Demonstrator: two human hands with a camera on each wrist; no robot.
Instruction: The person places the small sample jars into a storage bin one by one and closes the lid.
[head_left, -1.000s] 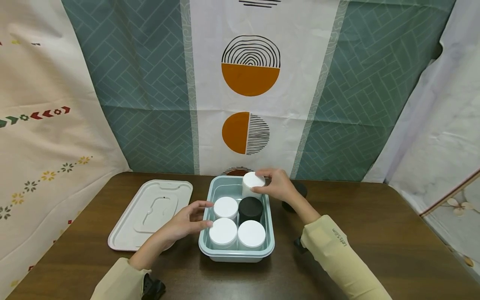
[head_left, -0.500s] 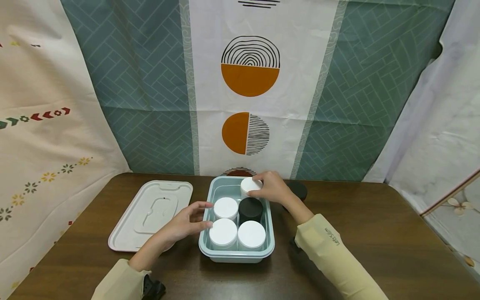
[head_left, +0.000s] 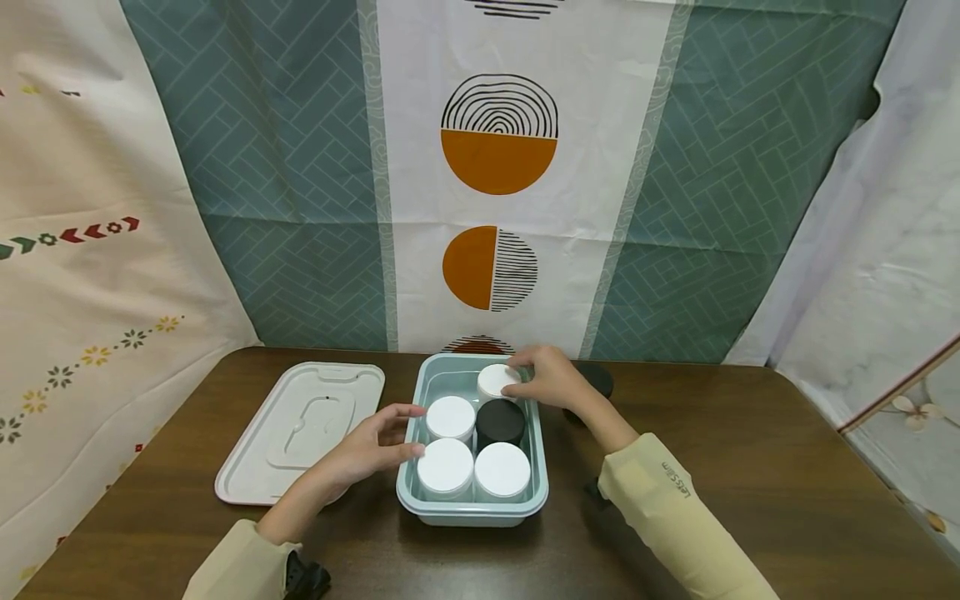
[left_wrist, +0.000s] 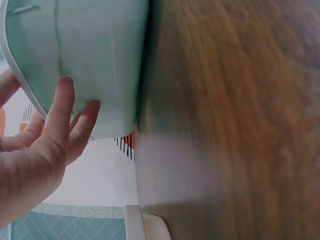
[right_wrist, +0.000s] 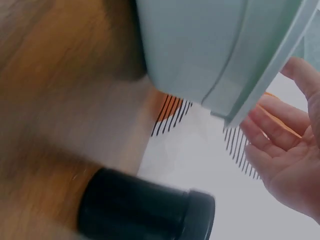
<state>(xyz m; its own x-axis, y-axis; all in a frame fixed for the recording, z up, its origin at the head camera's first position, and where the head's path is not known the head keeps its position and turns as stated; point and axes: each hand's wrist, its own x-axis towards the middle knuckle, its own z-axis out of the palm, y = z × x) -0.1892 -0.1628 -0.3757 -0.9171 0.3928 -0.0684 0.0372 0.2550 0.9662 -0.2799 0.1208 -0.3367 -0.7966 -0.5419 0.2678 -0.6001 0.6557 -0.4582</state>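
Note:
A pale blue-green bin [head_left: 408, 492] stands on the table with jars in it. My right hand [head_left: 551, 379] pinches a white jar [head_left: 497, 379] between thumb and fingers, low inside the bin's far right corner. Nearer in the bin stand a black-lidded jar [head_left: 501, 422] and three white ones: a middle-left jar [head_left: 450, 417], a near-left jar [head_left: 446, 467] and a near-right jar [head_left: 502, 469]. On the left side, my left hand [head_left: 371, 442] holds the bin's rim, with fingers [left_wrist: 61, 102] against its outer wall. The right wrist view hides the held jar behind the bin.
Left of the bin lies a flat white lid [head_left: 300, 429]. A black jar [right_wrist: 145, 207] stands on the wooden table [head_left: 675, 467] right of the bin, partly behind my right hand. Patterned cloth [head_left: 315, 167] hangs along the table's back edge.
My right hand has lowered the white jar from above the bin's far right corner down into it, behind the black-lidded jar. The left hand has stayed at the rim.

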